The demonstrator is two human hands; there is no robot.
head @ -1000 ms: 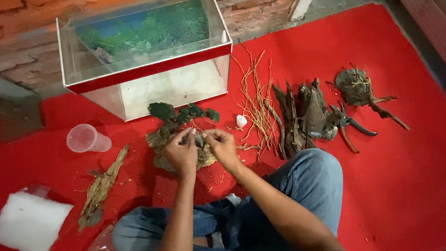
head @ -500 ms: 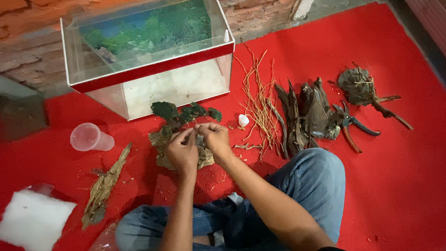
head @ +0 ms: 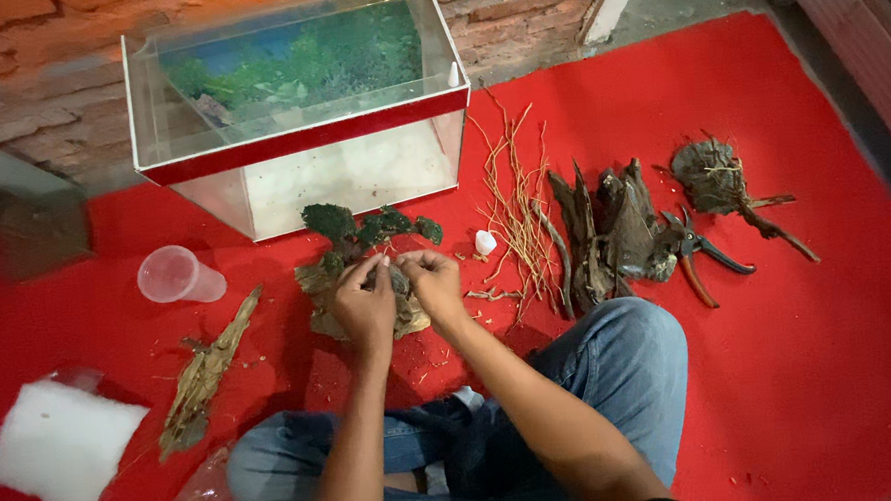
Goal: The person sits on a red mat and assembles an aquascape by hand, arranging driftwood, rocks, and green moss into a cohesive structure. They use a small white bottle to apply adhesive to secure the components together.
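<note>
The mossy driftwood piece [head: 361, 274] is being held on the red mat [head: 821, 364], just in front of the glass tank [head: 300, 137]. It is being pinched by the closed fingers of the left hand [head: 366, 306] and right hand [head: 433, 281]. Moss tufts are likely being loosened if excess pressure is applied; the brittle wood could be snapped.
</note>
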